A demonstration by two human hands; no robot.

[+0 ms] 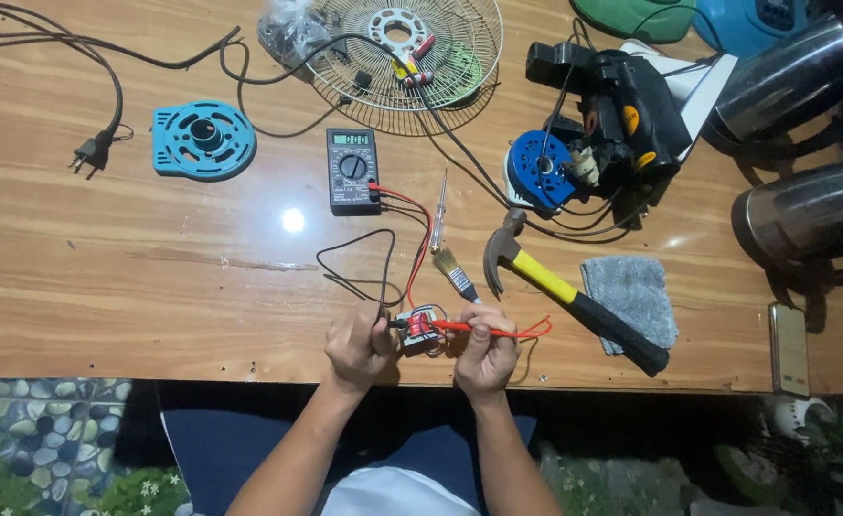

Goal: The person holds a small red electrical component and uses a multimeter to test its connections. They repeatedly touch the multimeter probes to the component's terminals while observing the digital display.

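At the bench's near edge, the left hand [356,346] pinches the black probe [394,324] and the right hand [485,355] grips the red probe [459,328], both tips on a small wound part [419,326], possibly a motor coil. A reading looks under way; next comes a glance at the multimeter [352,170] near the middle.

The light came from above me and was quite strong. It made one small white glare spot on the wooden table [154,277], just left of the multimeter [353,170]. The hammer [574,296], to the right of the multimeter, threw a short dark shadow. Far right of it, the two steel kettles [803,143] showed bright reflections and stood half in the dark. Below the table edge everything was dim. The picture was sharp, but the table edges bent a little.
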